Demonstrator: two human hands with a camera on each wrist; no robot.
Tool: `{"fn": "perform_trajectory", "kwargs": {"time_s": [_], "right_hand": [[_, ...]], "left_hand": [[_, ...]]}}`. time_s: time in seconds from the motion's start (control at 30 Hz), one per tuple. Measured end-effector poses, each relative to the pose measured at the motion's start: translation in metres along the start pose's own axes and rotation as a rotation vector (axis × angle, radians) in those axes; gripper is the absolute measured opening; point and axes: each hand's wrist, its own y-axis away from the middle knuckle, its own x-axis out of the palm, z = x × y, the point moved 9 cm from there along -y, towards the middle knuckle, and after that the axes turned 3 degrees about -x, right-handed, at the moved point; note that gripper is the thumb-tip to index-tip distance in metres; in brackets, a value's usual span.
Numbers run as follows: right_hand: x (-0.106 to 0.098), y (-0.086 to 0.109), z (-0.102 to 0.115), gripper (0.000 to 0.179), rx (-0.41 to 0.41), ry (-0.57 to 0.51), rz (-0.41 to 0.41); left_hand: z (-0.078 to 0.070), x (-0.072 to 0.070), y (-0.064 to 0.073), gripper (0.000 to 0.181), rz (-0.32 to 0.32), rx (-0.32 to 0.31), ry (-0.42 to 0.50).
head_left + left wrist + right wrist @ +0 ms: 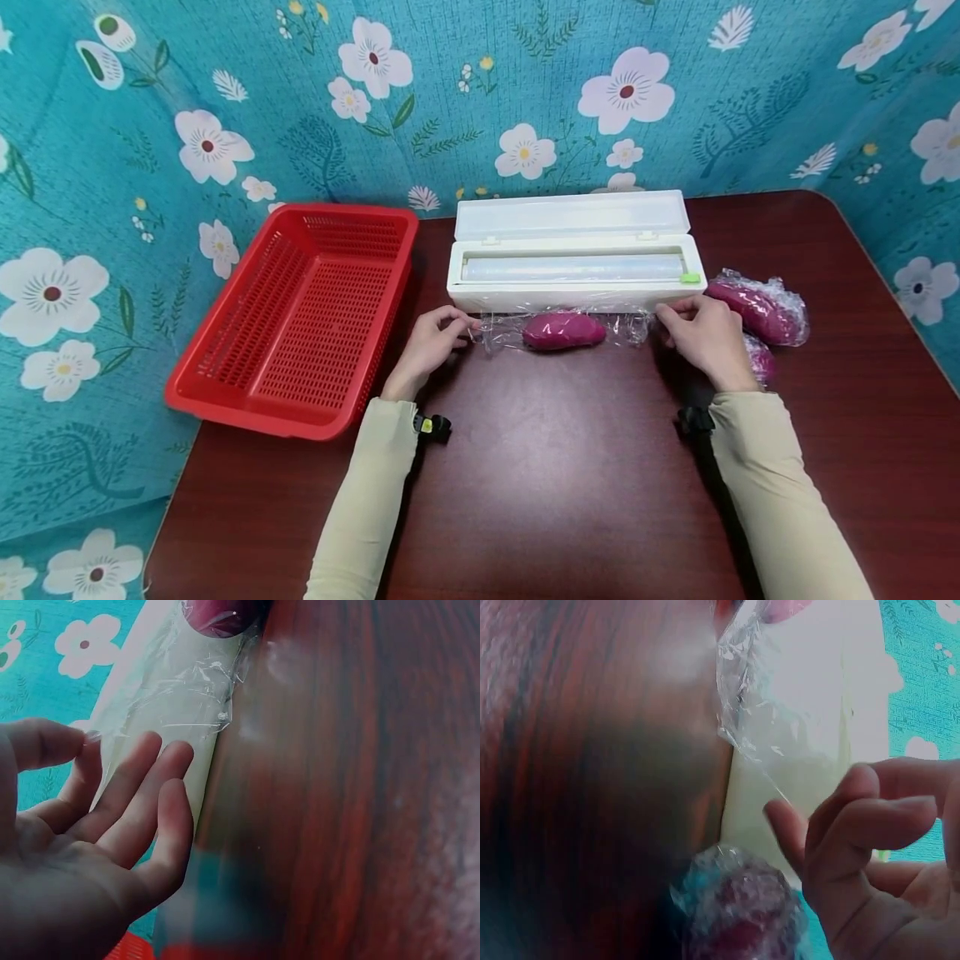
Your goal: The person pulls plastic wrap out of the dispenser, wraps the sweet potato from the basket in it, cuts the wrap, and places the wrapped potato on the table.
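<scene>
A smooth magenta sweet-potato-shaped piece [564,330] lies on a strip of clear plastic wrap [506,331], just before the white wrap dispenser [577,293]. At the strip's left end, my left hand [435,337] pinches the film between thumb and index finger; its other fingers [142,772] are spread in the left wrist view. My right hand [705,333] pinches the film's right end at the dispenser's front right corner. The dispenser's lid [570,215] stands raised, showing the film roll [573,267] inside.
Two wrapped magenta pieces lie beside my right hand, one [761,310] farther back and one [759,358] partly hidden by that hand. An empty red plastic basket [288,427] stands at the left. A green slider [690,278] sits on the dispenser. Floral cloth [450,92] hangs behind the table.
</scene>
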Motion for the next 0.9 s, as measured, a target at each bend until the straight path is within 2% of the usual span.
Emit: {"fn": "perform_trajectory", "kwargs": {"time_s": [0.1,0.23,0.37,0.47,0.57,0.67,0.77,0.9], "right_hand": [[0.008,0.000,0.000,0.045,0.015,-0.045,0.038],[0.019,0.000,0.002,0.047,0.040,-0.174,0.083],[0.026,-0.001,0.000,0.048,0.097,-0.312,0.100],[0.028,0.000,-0.002,0.052,0.132,-0.343,0.104],[0.033,0.002,-0.004,0.055,0.153,-0.377,0.132],[0.043,0.004,-0.004,0.057,0.176,-0.463,0.175],[0.052,0.006,-0.003,0.059,0.206,-0.547,0.202],[0.061,0.007,-0.001,0.064,0.236,-0.593,0.233]], "left_hand": [[0.004,-0.001,0.000,0.020,0.009,-0.031,0.061],[0.005,-0.003,0.000,0.019,-0.020,-0.053,0.130],[0.003,-0.004,0.000,0.024,-0.042,-0.034,0.105],[0.003,-0.002,-0.001,0.038,-0.036,-0.035,0.079],[0.006,0.002,0.000,0.049,-0.005,-0.064,0.070],[0.010,0.009,-0.001,0.058,0.033,-0.102,0.048],[0.011,0.016,-0.002,0.063,0.055,-0.124,0.078],[0.011,0.022,-0.004,0.063,0.035,-0.142,0.123]]}}
